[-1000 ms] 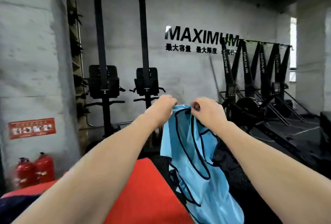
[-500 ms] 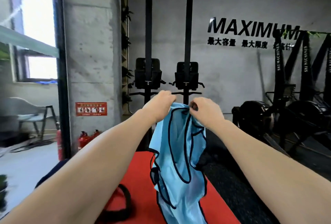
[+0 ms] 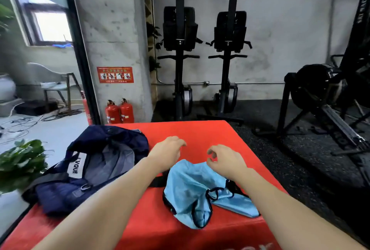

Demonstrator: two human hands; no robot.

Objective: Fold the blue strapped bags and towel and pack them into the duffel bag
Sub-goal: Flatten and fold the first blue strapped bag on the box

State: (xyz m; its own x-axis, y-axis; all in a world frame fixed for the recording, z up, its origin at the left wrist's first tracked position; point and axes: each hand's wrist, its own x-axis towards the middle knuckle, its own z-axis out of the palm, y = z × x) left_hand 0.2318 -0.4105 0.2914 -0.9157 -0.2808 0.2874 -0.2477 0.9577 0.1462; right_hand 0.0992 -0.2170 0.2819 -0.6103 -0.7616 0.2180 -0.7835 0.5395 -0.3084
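In the head view, a light blue strapped bag (image 3: 197, 191) lies crumpled and unfolded on the red mat (image 3: 200, 131), near the middle and a little to the right. The navy duffel bag (image 3: 96, 165) sits open at the left edge of the mat, its grey lining showing; I cannot tell whether anything is packed inside. No towel is visible.

Both hands hover just beyond the blue bag, holding nothing. The left hand (image 3: 167, 152) has loosely curled fingers, slightly apart. The right hand (image 3: 224, 159) is relaxed too, thumb and forefinger near each other but pinching nothing.

By my reading, the task is at an early stage: this bag still needs folding and packing.

Half a second ago both hands held the bag up by its top edge; now it is released onto the mat, and the camera looks lower.
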